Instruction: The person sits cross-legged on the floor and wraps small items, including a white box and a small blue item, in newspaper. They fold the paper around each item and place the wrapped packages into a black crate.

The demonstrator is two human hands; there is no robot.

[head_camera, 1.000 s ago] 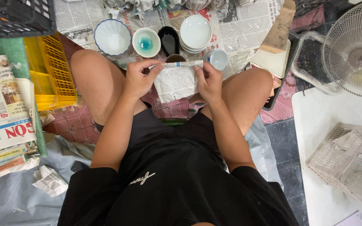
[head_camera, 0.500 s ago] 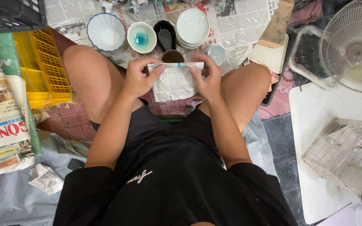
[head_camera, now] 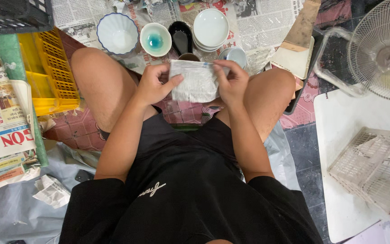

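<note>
I sit cross-legged on the floor and hold a piece of newspaper (head_camera: pixel 198 82) wrapped around something between my knees. My left hand (head_camera: pixel 155 84) grips its left edge, thumb across the front. My right hand (head_camera: pixel 232 82) pinches the right edge, fingers curled over the top. What is inside the paper is hidden. Just beyond my hands stand a white fluted bowl (head_camera: pixel 117 33), a small bowl with a teal centre (head_camera: pixel 155 39), a black spoon-shaped dish (head_camera: pixel 182 37), a stack of white plates (head_camera: pixel 211 28) and a small cup (head_camera: pixel 235 55).
Newspaper sheets (head_camera: pixel 258 22) cover the floor ahead. A yellow crate (head_camera: pixel 50 72) and a dark crate (head_camera: pixel 10 16) lie at left, beside a newspaper pile (head_camera: pixel 3 131). A fan (head_camera: pixel 382 49) and a white wire basket (head_camera: pixel 375 165) are at right.
The paper was a thin rolled strip held up between both hands; it now lies as a wider wrapped packet, lowered slightly toward my lap. The dishes have not moved.
</note>
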